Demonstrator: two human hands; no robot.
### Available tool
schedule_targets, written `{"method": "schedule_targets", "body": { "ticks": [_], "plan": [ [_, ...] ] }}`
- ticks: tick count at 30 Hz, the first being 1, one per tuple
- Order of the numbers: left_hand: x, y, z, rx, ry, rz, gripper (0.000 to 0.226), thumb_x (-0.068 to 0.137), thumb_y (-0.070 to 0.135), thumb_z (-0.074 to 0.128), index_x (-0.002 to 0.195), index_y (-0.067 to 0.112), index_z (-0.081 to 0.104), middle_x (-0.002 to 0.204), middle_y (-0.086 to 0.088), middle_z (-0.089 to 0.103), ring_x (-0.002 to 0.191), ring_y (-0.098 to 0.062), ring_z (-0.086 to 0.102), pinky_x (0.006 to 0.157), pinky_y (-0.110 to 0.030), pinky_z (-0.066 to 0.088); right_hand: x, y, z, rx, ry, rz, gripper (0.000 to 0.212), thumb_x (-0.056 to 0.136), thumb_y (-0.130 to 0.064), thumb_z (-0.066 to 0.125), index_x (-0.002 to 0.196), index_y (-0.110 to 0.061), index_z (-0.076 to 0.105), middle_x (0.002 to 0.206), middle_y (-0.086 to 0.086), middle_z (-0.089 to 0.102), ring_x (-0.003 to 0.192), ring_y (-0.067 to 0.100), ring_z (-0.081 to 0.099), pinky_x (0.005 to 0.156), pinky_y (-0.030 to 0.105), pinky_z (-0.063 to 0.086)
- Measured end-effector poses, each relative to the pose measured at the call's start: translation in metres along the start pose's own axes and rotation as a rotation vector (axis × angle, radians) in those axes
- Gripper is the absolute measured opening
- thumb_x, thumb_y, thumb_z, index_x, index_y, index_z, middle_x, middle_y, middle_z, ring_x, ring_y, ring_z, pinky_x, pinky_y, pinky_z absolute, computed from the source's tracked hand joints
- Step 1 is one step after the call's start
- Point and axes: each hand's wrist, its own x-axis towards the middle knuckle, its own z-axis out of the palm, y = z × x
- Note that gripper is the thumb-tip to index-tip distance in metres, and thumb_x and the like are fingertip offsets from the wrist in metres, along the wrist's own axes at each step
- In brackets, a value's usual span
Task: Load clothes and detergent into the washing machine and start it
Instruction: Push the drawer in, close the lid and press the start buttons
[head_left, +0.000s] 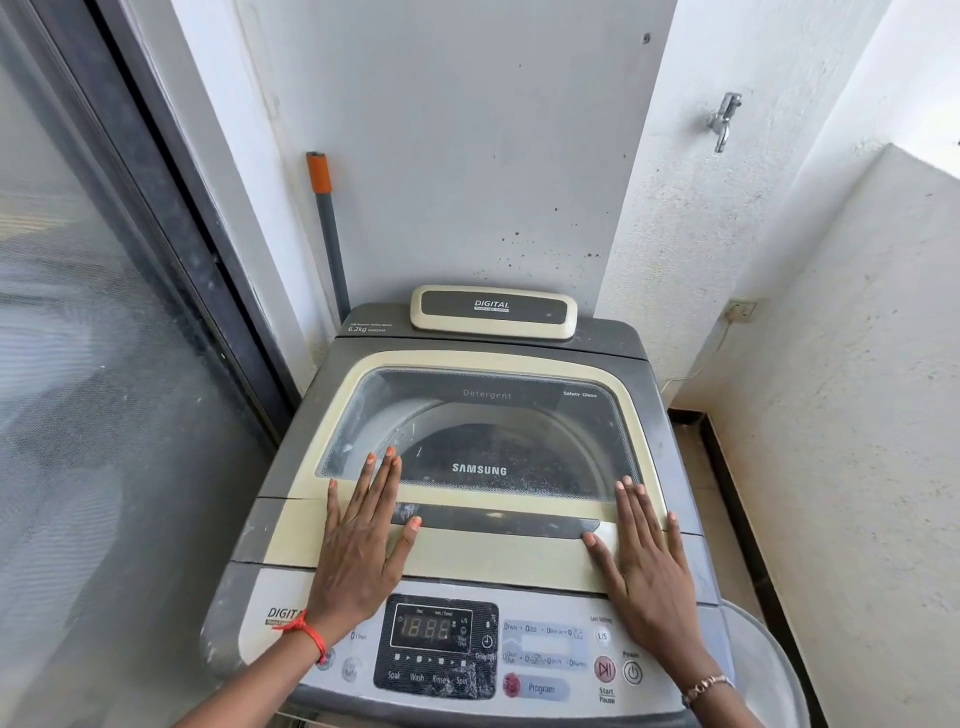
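Observation:
A grey and cream top-loading washing machine fills the middle of the view. Its lid, with a glass window, is closed flat. My left hand lies palm down on the lid's front left, fingers spread, tips reaching the glass. My right hand lies flat on the lid's front right, beside the dark lid handle. Both hands hold nothing. The control panel below the wrists shows a lit digit display, with a red start/pause button and a power button. No clothes or detergent are in view.
A sliding glass door runs along the left. A grey pole with an orange grip leans in the back corner. A wall tap and a socket sit on the right wall. A white tub rim shows at lower right.

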Motion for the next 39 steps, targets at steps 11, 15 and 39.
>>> {"method": "schedule_targets", "body": {
  "ticks": [11, 15, 39],
  "plan": [
    [0.0000, -0.0012, 0.0003, -0.008, -0.020, -0.012, 0.067, 0.093, 0.056, 0.011, 0.149, 0.022, 0.001, 0.158, 0.006, 0.001, 0.145, -0.010, -0.005, 0.116, -0.041, -0.009, -0.0005, -0.0016, -0.0037, 0.012, -0.019, 0.002, 0.081, 0.082, -0.073, -0.005, 0.145, -0.024, 0.000, 0.154, -0.012, 0.001, 0.138, -0.005, -0.016, 0.116, 0.029, -0.009],
    [0.0003, -0.0015, -0.0014, -0.016, -0.032, -0.010, 0.067, 0.093, 0.056, 0.012, 0.149, 0.022, 0.002, 0.158, 0.007, 0.002, 0.145, -0.010, -0.003, 0.116, -0.038, -0.010, -0.0004, -0.0017, -0.0031, 0.023, -0.021, 0.006, 0.081, 0.080, -0.074, -0.006, 0.145, -0.025, 0.000, 0.153, -0.014, 0.001, 0.138, -0.006, -0.015, 0.116, 0.028, -0.009],
    [0.0024, 0.0015, -0.0027, 0.014, -0.081, -0.051, 0.069, 0.095, 0.053, 0.012, 0.149, 0.013, 0.000, 0.158, 0.002, -0.004, 0.145, -0.015, -0.002, 0.116, -0.040, -0.009, 0.0043, -0.0016, 0.0014, -0.024, -0.032, 0.035, 0.072, 0.091, -0.062, 0.009, 0.147, -0.017, 0.017, 0.155, -0.006, 0.017, 0.143, 0.003, 0.004, 0.116, 0.031, 0.002]
  ]
}}
